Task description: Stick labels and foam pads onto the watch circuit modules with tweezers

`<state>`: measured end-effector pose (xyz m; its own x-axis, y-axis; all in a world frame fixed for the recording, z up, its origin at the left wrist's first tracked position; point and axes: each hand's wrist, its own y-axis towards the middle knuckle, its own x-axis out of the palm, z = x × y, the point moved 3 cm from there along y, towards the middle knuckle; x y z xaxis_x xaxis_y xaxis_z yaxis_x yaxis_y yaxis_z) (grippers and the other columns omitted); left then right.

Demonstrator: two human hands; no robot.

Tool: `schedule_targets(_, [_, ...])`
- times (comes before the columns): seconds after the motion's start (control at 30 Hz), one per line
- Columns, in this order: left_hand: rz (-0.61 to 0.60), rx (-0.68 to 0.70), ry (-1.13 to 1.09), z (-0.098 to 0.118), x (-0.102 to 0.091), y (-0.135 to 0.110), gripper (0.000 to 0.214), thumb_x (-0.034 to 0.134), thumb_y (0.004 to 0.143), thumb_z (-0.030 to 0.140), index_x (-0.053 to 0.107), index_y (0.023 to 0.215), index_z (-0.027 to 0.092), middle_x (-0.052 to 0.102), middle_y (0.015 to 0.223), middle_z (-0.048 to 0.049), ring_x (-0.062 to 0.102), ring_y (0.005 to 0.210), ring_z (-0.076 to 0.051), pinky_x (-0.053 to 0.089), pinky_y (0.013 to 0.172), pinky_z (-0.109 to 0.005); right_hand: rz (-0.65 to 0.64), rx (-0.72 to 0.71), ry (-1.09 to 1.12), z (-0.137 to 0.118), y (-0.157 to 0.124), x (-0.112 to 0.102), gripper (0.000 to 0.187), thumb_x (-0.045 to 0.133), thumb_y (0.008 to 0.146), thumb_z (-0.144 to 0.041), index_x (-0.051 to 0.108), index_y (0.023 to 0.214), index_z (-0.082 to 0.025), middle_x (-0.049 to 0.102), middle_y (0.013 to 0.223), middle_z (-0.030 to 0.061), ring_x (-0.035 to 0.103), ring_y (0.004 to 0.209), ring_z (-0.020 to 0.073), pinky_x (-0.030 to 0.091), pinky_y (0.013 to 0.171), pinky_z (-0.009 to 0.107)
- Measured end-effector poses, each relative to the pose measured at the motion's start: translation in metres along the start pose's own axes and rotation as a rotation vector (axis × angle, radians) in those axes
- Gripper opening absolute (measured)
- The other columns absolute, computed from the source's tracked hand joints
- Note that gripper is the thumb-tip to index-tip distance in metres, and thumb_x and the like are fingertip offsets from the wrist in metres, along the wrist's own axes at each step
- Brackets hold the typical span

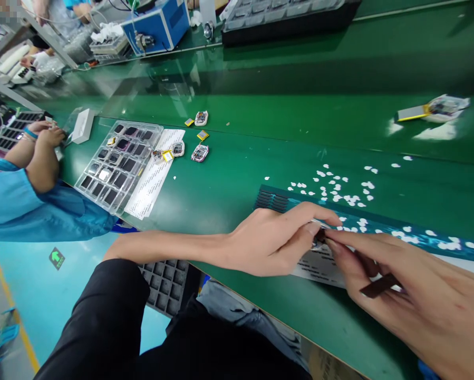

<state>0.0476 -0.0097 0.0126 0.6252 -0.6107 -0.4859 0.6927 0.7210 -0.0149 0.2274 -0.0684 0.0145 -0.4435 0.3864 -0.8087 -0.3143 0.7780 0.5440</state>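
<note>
My left hand [274, 240] is closed, thumb and forefinger pinching a small electronic part [319, 236] with a pale edge and dark middle. The fingers cover most of it. My right hand [414, 287] meets it from the other side, its fingertips closed against the same part. A dark brown flat strip [380, 285] sticks out between the right fingers and palm; its other end is hidden. Beneath the hands lie a printed white sheet [319, 265] and a blue-green mat [296, 199]. Small white stickers or tabs [351, 200] are scattered just beyond them.
Small watch-like units [200, 153] with yellow batteries lie left of centre, near a clear compartment tray [120, 163]. Another unit with a battery [444, 108] is at far right. A black tray [292, 24] stands at the back. A co-worker's blue sleeve [11, 203] is at left.
</note>
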Motion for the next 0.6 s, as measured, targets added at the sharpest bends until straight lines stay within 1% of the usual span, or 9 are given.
schedule_targets(0.07, [0.017,-0.004,-0.024,-0.001,0.001,0.001,0.047,0.032,0.105,0.032,0.055,0.14,0.01,0.054,0.063,0.0067,0.047,0.05,-0.008,0.037,0.051,-0.022,-0.021,-0.022,0.062,0.004,0.002,-0.001,0.059,0.065,0.099,-0.019,0.048,0.152,-0.04,0.078,0.098,-0.0037,0.074,0.082,0.0132,0.055,0.072,0.029])
schedule_targets(0.13, [0.022,-0.017,-0.022,-0.002,0.003,0.001,0.045,0.036,0.104,0.032,0.056,0.138,0.011,0.054,0.063,0.0069,0.047,0.05,-0.008,0.035,0.05,-0.022,-0.028,-0.017,0.084,0.006,0.003,-0.002,0.055,0.064,0.098,-0.017,0.052,0.148,-0.038,0.078,0.102,-0.002,0.075,0.089,0.0138,0.057,0.078,0.029])
schedule_targets(0.17, [0.023,-0.026,-0.031,-0.002,0.003,0.002,0.044,0.039,0.103,0.032,0.057,0.137,0.012,0.052,0.061,0.0078,0.046,0.049,-0.008,0.034,0.05,-0.021,-0.026,-0.02,0.078,0.007,0.003,-0.003,0.055,0.065,0.097,-0.015,0.054,0.146,-0.038,0.078,0.104,-0.0013,0.075,0.091,0.0143,0.057,0.079,0.029])
schedule_targets(0.23, [0.023,-0.041,-0.083,-0.002,0.002,0.003,0.042,0.042,0.102,0.033,0.059,0.134,0.012,0.046,0.057,0.0097,0.044,0.048,-0.008,0.033,0.049,-0.021,0.005,-0.029,0.061,0.006,0.002,-0.003,0.058,0.068,0.094,-0.012,0.055,0.146,-0.036,0.079,0.105,-0.0005,0.074,0.091,0.0148,0.057,0.08,0.029])
schedule_targets(0.3, [0.011,-0.051,-0.171,-0.001,0.001,0.004,0.04,0.043,0.102,0.034,0.06,0.129,0.012,0.042,0.055,0.0106,0.041,0.046,-0.008,0.032,0.047,-0.022,0.024,-0.013,0.065,0.006,0.001,-0.003,0.063,0.07,0.092,-0.01,0.055,0.148,-0.038,0.079,0.106,-0.0002,0.074,0.09,0.0156,0.058,0.08,0.031])
schedule_targets(0.4, [-0.047,-0.098,-0.332,0.001,-0.001,0.005,0.031,0.045,0.103,0.034,0.059,0.123,0.015,0.046,0.055,0.0095,0.041,0.045,-0.008,0.032,0.045,-0.023,0.037,0.024,0.081,0.007,-0.003,-0.001,0.066,0.07,0.092,-0.012,0.054,0.149,-0.042,0.078,0.11,0.0001,0.074,0.088,0.0175,0.058,0.079,0.034])
schedule_targets(0.47, [-0.083,-0.143,-0.435,0.001,-0.001,0.005,0.024,0.047,0.104,0.031,0.058,0.119,0.017,0.05,0.058,0.0085,0.042,0.047,-0.008,0.034,0.047,-0.023,0.036,0.02,0.092,0.008,-0.005,0.0,0.07,0.071,0.091,-0.01,0.053,0.151,-0.042,0.078,0.111,0.0005,0.074,0.089,0.0177,0.058,0.079,0.034])
schedule_targets(0.53, [-0.095,-0.166,-0.516,0.001,-0.001,0.006,0.018,0.048,0.104,0.028,0.057,0.116,0.019,0.051,0.058,0.0084,0.041,0.048,-0.007,0.035,0.049,-0.024,0.039,-0.013,0.091,0.01,-0.007,0.0,0.076,0.071,0.09,-0.007,0.049,0.154,-0.04,0.078,0.113,0.0023,0.073,0.092,0.018,0.058,0.081,0.034])
schedule_targets(0.6, [-0.092,-0.177,-0.566,0.001,0.0,0.007,0.014,0.049,0.105,0.027,0.056,0.113,0.019,0.049,0.058,0.0087,0.041,0.05,-0.007,0.036,0.051,-0.024,0.043,-0.078,0.063,0.011,-0.008,-0.001,0.078,0.072,0.09,-0.007,0.046,0.158,-0.036,0.078,0.114,0.0052,0.073,0.094,0.0189,0.058,0.082,0.034])
